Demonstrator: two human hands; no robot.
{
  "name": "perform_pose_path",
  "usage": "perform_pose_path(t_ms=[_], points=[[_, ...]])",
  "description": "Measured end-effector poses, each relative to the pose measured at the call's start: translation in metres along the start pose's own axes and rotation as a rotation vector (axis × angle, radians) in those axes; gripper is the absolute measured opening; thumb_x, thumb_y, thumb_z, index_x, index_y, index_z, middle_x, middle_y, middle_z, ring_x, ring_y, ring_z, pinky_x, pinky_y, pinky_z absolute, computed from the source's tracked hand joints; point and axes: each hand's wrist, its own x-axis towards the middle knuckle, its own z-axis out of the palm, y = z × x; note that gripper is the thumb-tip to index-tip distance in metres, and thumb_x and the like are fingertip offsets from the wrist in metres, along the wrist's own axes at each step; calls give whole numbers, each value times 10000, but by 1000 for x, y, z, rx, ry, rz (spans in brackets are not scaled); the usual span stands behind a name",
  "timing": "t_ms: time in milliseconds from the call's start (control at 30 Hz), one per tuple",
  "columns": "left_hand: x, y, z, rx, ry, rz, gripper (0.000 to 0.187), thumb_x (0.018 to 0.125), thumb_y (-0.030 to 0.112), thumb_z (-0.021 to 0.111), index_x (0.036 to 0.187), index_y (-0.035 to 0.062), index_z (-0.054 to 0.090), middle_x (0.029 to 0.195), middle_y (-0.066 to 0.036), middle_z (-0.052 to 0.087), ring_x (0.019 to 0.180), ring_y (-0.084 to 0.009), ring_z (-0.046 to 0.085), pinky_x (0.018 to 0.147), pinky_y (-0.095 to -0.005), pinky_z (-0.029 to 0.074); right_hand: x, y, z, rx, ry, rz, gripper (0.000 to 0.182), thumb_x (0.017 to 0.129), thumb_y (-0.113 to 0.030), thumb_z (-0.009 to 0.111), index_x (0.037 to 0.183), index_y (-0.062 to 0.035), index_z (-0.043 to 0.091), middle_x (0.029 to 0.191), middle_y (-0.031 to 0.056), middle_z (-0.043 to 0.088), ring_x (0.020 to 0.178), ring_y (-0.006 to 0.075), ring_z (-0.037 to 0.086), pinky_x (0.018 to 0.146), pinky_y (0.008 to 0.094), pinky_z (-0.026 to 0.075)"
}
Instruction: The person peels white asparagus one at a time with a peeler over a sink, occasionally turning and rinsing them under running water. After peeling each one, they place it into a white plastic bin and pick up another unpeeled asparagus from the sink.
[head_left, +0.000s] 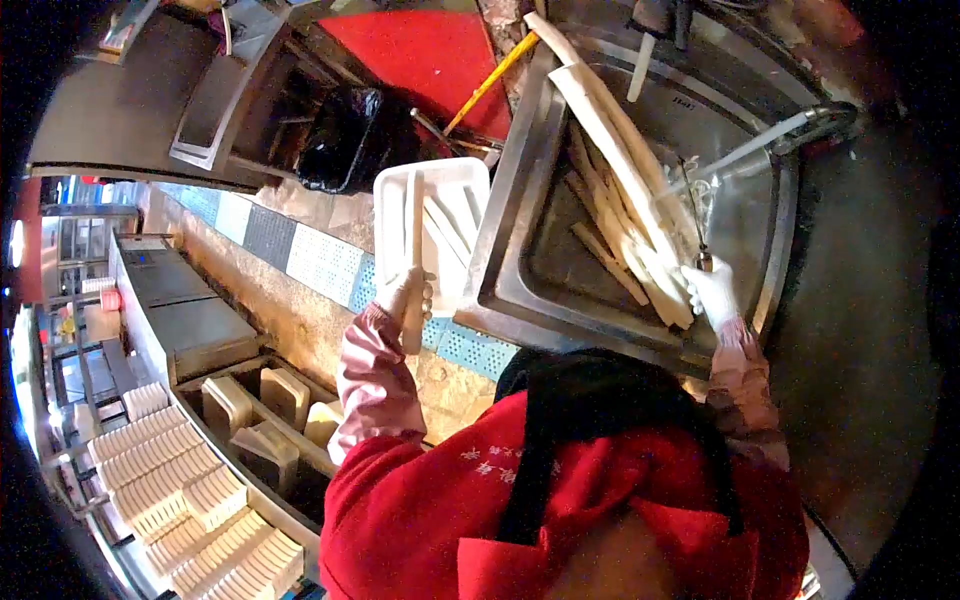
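Observation:
My left hand (405, 296), in a pale glove, is closed round a long, pale, stick-like vegetable (415, 225). The stick stands over the white plastic tub (383, 205), where several similar white pieces (447, 232) lie. My right hand (711, 290), also gloved, is closed on the dark handle of a thin metal tool (704, 260) over the sink's right part. The tool's exact kind is too small to make out. Beside that hand, several long pale sticks (625, 150) lie in the metal sink (530, 318), some leaning over its far left rim.
A metal faucet (825, 122) reaches over the sink from the right. Behind the tub are a black bin (345, 140) and a yellow handle (490, 82) against a red surface (410, 55). Stacked pale containers (150, 450) stand at lower left, near a crate holding tubs (285, 395).

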Motion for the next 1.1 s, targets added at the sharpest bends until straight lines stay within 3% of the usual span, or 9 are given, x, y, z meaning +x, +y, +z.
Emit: perform_pose_path(t_ms=[267, 400, 500, 633, 667, 767, 833, 967, 1100], points=[[226, -81, -113, 268, 271, -71, 295, 869, 255, 552, 1099, 80, 493, 896, -108, 582, 778, -242, 576, 657, -399, 492, -11, 53, -9, 132, 39, 107, 216, 761, -165, 693, 856, -49, 538, 571, 14, 511, 404, 112, 471, 335, 264, 365], [170, 20, 0, 459, 674, 687, 288, 853, 175, 582, 1102, 36, 537, 955, -122, 605, 854, -213, 584, 714, -346, 493, -18, 57, -13, 196, 89, 122, 234, 766, -170, 690, 891, -30, 549, 592, 24, 532, 423, 110, 489, 352, 261, 389], [86, 66, 154, 755, 411, 1215, 241, 829, 147, 607, 1047, 43, 611, 970, -148, 633, 892, -230, 602, 792, -318, 482, -25, 57, -14, 206, 82, 129, 245, 784, -185, 672, 907, -22, 537, 603, 27, 528, 420, 109, 480, 353, 263, 384], [147, 17, 262, 1657, -265, 930, 306, 778, 152, 621, 1066, 50, 631, 987, -151, 649, 902, -292, 631, 809, -344, 500, -24, 76, -15, 316, 47, 189, 274, 798, -225, 662, 919, -13, 537, 617, 46, 523, 415, 118, 477, 362, 268, 387], [206, -14, 281, 2186, -375, 407, 282, 749, 155, 647, 1007, 41, 651, 988, -147, 644, 948, -290, 617, 824, -352, 499, -24, 76, -14, 315, 44, 204, 272, 801, -228, 659, 915, -13, 539, 618, 44, 522, 415, 121, 479, 365, 270, 390], [229, -71, 275, 2342, -448, 934, 182, 787, 178, 593, 932, 105, 676, 1004, -98, 618, 899, -231, 612, 744, -370, 509, -22, 83, -15, 337, 52, 214, 249, 798, -216, 664, 891, -16, 547, 627, 40, 531, 418, 125, 489, 378, 278, 399], [273, -116, 269, 2338, -522, 858, 162, 793, 182, 592, 917, 104, 661, 968, -90, 603, 859, -222, 599, 711, -364, 497, -23, 87, -17, 335, 62, 241, 229, 790, -195, 675, 888, -25, 558, 642, 38, 545, 431, 122, 501, 384, 282, 403], [226, -88, 259, 1972, -846, 339, 107, 817, 199, 584, 857, 101, 599, 827, -57, 546, 702, -186, 544, 579, -341, 447, -24, 90, -23, 401, 27, 206, 222, 781, -179, 679, 894, -29, 560, 617, 32, 543, 428, 116, 497, 382, 274, 401], [143, -25, 236, 522, -959, -213, 132, 841, 216, 577, 798, 98, 537, 686, -25, 488, 544, -150, 490, 448, -319, 397, -30, 68, -40, 418, 90, 155, 232, 775, -191, 682, 894, -31, 562, 600, 36, 544, 415, 111, 488, 371, 260, 385]])
